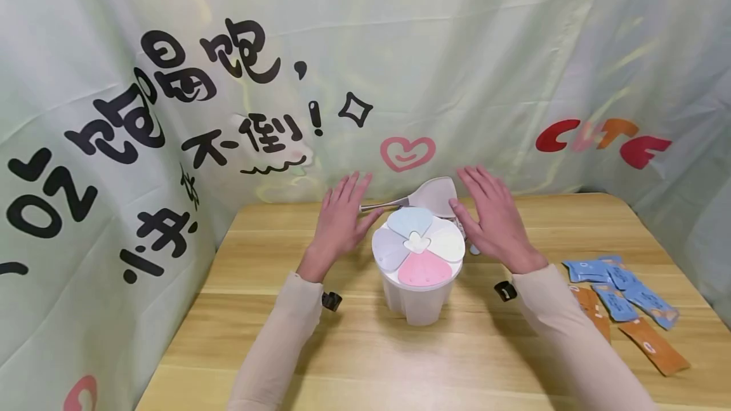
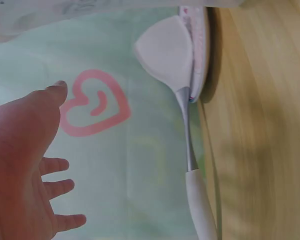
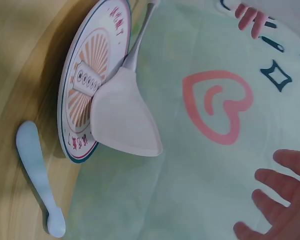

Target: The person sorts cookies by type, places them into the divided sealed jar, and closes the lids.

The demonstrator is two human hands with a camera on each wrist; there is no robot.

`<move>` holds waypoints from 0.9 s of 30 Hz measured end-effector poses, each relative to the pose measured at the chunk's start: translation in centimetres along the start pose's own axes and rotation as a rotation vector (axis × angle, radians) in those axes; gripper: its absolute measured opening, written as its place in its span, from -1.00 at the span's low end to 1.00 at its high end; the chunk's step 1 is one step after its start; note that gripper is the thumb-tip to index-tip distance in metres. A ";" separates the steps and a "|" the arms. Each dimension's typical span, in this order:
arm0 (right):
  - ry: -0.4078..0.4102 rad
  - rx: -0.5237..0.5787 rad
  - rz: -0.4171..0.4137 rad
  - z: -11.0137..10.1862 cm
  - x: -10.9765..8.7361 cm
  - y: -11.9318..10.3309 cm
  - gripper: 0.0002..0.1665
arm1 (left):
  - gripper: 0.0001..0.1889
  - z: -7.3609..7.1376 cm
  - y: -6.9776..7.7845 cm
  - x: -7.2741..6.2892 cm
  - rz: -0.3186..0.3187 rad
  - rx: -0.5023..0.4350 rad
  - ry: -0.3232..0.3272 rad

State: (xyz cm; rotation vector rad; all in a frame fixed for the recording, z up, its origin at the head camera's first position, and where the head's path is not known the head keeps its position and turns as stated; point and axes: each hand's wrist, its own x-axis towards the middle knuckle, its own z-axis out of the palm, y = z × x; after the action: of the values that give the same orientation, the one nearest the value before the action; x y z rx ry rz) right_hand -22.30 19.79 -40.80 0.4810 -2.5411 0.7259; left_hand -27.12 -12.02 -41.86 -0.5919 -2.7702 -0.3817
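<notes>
A lidded plastic container (image 1: 417, 300) with a flower of pastel petals on its lid stands upright between my two hands. My left hand (image 1: 344, 217), fingers spread, is raised to the left of it and holds nothing. On the other side my right hand (image 1: 495, 221) is likewise spread and unfilled. Behind the container, a turner (image 1: 436, 196) with a pale broad blade and a metal shank lies with its blade over a round printed plate (image 3: 106, 45). A small light-blue utensil (image 3: 32, 155) lies on the table beside the plate.
Several blue packets (image 1: 613, 302) and orange packets (image 1: 653, 346) lie on the wooden table (image 1: 251, 335) at the right. A pale printed curtain (image 1: 485, 68) hangs along the table's back edge and sides.
</notes>
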 end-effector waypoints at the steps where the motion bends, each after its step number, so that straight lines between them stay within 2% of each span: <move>1: 0.029 0.017 -0.018 -0.2 -0.2 -0.1 -0.25 | -0.14 -0.2 0.0 -0.2 0.005 -0.013 0.013; 5: 0.119 0.053 -0.076 -0.6 -1.1 -0.4 -0.31 | -0.15 -0.9 0.0 -0.8 0.031 -0.099 0.048; 13: 0.174 0.109 -0.132 -0.9 -2.2 -1.6 -0.34 | -0.19 -1.8 0.3 -2.0 0.063 -0.247 0.116; 19: 0.236 0.197 -0.229 -1.2 -3.2 -2.4 -0.47 | -0.19 -2.5 1.2 -3.4 0.068 -0.382 0.108; 22: 0.279 0.237 -0.304 -1.2 -3.7 -3.1 -0.53 | -0.23 -2.8 1.6 -4.0 0.098 -0.468 0.110; 27: 0.305 0.272 -0.396 -1.4 -4.2 -4.4 -0.41 | -0.31 -3.3 2.3 -5.2 0.149 -0.605 0.120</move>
State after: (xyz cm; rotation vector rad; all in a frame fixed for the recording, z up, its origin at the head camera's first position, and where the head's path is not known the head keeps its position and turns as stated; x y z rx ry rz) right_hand -16.42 17.91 -40.05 0.8617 -1.9923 0.9140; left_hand -20.88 -12.84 -39.98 -0.8648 -2.4535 -1.1933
